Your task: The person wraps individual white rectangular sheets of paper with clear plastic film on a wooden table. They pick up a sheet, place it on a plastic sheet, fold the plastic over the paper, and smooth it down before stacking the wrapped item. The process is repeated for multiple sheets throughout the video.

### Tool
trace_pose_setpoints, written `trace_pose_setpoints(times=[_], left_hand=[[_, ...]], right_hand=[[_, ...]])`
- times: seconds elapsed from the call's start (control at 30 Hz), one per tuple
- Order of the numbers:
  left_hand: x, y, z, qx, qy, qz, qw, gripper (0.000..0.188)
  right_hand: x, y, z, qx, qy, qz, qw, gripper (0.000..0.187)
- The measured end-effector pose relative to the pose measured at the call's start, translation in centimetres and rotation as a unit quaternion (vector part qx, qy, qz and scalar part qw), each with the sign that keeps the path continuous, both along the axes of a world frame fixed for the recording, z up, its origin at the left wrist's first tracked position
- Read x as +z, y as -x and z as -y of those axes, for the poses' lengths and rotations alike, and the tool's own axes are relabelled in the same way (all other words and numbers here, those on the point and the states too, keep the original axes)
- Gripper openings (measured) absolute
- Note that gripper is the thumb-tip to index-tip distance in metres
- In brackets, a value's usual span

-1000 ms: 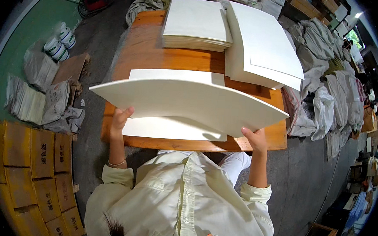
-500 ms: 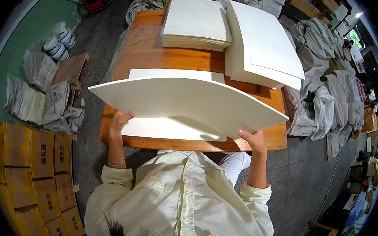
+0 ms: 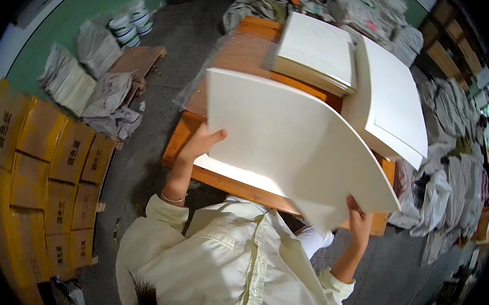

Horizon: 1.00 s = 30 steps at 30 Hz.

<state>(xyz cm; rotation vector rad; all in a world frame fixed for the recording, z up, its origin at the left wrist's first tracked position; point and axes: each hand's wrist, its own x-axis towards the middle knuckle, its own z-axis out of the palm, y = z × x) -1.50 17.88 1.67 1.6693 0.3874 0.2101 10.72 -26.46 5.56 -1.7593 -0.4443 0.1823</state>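
A large white sheet of card [image 3: 274, 126] is held up in front of me, bowed and tilted, over the near side of the wooden table [image 3: 252, 42]. My left hand [image 3: 201, 142] is closed on its left edge, thumb on the near face. Lower down, my right hand [image 3: 359, 220] grips the sheet near its right end, fingers partly hidden. Another white sheet [image 3: 237, 176] shows beneath, along the table's near edge. A pale corner hangs past that edge near my right hand; I cannot tell which sheet it belongs to.
At the table's far side stand a stack of white sheets [image 3: 317, 47] and, beside it, a taller stack [image 3: 399, 95]. Cardboard boxes [image 3: 44, 178] are piled at the left. Grey sacks [image 3: 454, 110] line the right, and white tubs [image 3: 130, 24] stand by the green wall.
The sheet's left end has risen and its right end has dropped, with both hands still on it. My view has turned, so the table sits farther right and slanted.
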Motion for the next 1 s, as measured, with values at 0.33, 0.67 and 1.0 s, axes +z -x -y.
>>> trace_pose_setpoints(times=[0.33,0.67,1.0], left_hand=[[-3.3,-6.9,-11.9,0.278,-0.596,-0.138,0.741,0.054],[0.6,-5.4,-15.1,0.191,-0.360,-0.333,0.850,0.031],[5.5,-5.6,-12.4,0.141,-0.245,-0.109,0.953,0.022]], right_hand=[[-2.9,2.7,3.1,-0.103,-0.091,-0.234,0.963,0.041],[-5.6,4.6,4.8,-0.121,-0.156,-0.279,0.940,0.034],[-4.6,5.1,4.3,-0.116,-0.142,-0.279,0.942,0.029]])
